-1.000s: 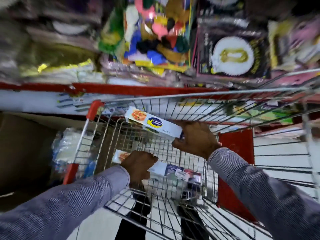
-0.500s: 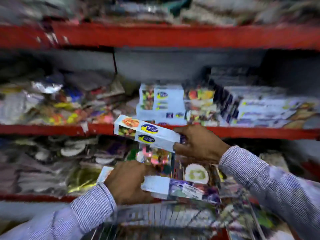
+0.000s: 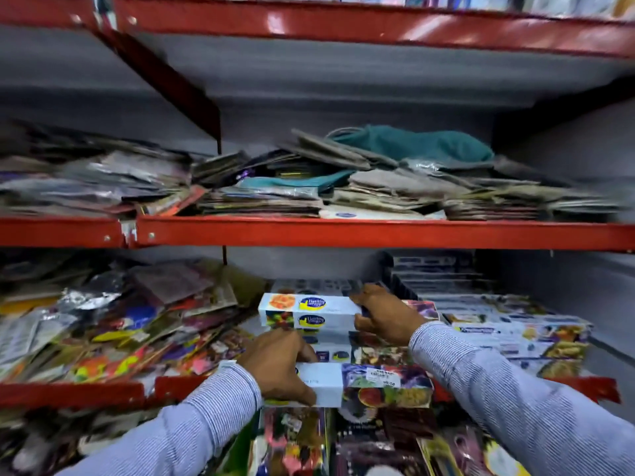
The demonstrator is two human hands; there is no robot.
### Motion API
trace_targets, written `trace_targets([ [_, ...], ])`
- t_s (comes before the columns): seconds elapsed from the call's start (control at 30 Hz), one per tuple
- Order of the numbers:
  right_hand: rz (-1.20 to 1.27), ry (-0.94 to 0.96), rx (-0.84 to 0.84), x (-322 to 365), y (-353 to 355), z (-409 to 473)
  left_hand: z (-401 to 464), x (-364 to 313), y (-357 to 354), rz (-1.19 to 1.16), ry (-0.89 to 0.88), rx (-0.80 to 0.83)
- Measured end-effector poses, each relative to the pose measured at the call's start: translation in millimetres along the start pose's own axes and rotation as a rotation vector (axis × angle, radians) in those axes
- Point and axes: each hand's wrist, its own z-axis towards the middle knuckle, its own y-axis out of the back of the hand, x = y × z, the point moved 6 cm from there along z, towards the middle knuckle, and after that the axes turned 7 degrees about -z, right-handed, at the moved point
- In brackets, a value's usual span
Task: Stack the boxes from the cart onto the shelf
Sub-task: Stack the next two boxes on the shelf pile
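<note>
My right hand [image 3: 385, 316] grips the right end of a long white box with a blue and yellow logo [image 3: 309, 310], held level on top of a stack of similar boxes [image 3: 330, 348] on the red shelf [image 3: 343, 231]. My left hand [image 3: 280, 365] holds a second long box [image 3: 364, 384], white with fruit pictures on its right half, lower and nearer to me, in front of the shelf edge. The cart is out of view.
Piles of flat plastic packets [image 3: 113, 324] fill the shelf left of the stack. More printed boxes [image 3: 508, 331] lie to the right. The shelf above carries flat packets and a teal cloth [image 3: 412, 146]. Colourful packets [image 3: 343, 441] hang below my hands.
The view rose from the cart to the shelves. My right hand carried the logo box up and forward onto the stack; my left hand lifted the second box to shelf-edge height.
</note>
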Motion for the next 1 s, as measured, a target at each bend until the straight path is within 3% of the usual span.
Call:
trace_targets([
  [0.27,-0.007,-0.074,0.128,-19,-61,38,24,16,-13,0.000,0.019,0.020],
  [0.43,-0.036,-0.087,0.112,-33,-78,48,37,26,-18,-0.007,0.038,0.004],
  [0.53,-0.126,-0.043,0.063,-34,-77,47,46,31,-18,-0.030,0.037,-0.006],
  [0.63,0.092,-0.109,-0.029,-44,-63,44,57,35,-13,-0.062,0.041,-0.042],
  [0.83,0.167,-0.163,-0.208,-49,-10,26,91,35,-10,-0.129,0.049,-0.132],
  [0.93,0.146,-0.153,-0.159,-43,-9,12,103,36,-16,-0.171,0.045,-0.193],
  [1.0,0.077,-0.157,-0.060,-40,-24,3,105,34,-23,-0.064,0.013,-0.236],
])
